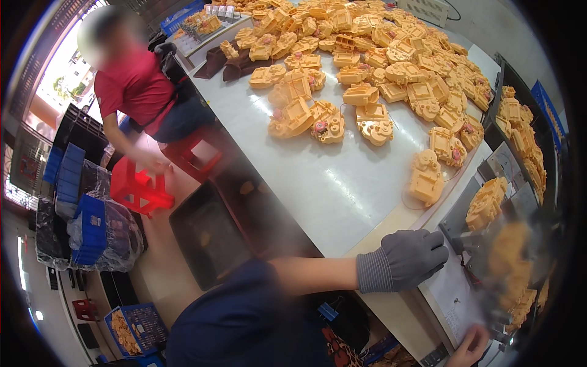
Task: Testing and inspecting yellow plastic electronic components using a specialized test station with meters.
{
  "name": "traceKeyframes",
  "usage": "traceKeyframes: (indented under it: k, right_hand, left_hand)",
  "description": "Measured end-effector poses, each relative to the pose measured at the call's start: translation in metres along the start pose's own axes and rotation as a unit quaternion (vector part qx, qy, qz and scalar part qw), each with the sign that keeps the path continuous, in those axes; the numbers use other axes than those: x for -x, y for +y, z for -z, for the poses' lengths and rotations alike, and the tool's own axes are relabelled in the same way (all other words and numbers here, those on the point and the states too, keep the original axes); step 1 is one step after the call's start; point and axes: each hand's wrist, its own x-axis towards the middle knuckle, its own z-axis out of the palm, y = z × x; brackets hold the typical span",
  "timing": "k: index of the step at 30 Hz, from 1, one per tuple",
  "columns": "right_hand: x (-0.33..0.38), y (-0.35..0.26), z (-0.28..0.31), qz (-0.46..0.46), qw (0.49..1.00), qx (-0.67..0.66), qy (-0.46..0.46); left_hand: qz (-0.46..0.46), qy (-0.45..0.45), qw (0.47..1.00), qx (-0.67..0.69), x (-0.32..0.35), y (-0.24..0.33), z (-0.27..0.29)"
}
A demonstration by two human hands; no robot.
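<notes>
My left hand [413,260], in a grey knitted glove, is over the near right edge of the table with its fingers curled in. What the fingers hold, if anything, is hidden. Just beyond it, a yellow plastic housing [487,203] rests on a dark fixture [454,227]. A second yellow piece [510,263] shows blurred further right. At the lower right edge my bare right hand [469,347] is partly in view, its fingers bent together beside a white sheet [451,300]. I cannot make out anything in them.
Many yellow housings [422,101] with thin wires are heaped across the grey-white table [293,177]. At the left, a person in a red shirt [137,92] is beside red stools [140,186]. A black tray [208,235] and blue crates [92,229] stand lower.
</notes>
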Motion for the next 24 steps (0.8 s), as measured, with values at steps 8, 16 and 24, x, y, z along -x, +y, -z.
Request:
traceKeyframes:
  k: [8,16,24]
  right_hand:
    - [0.031,0.096,0.031,-0.109,0.979,0.111,0.131]
    - [0.033,0.109,0.030,-0.117,0.981,0.063,0.143]
    - [0.023,0.050,0.009,0.051,0.962,0.018,0.269]
  left_hand:
    - [-0.011,0.003,1.000,-0.002,0.000,-0.001,0.000]
    - [-0.004,0.036,0.999,-0.012,0.000,0.000,-0.002]
    - [-0.004,0.063,0.998,-0.016,0.001,0.002,-0.006]
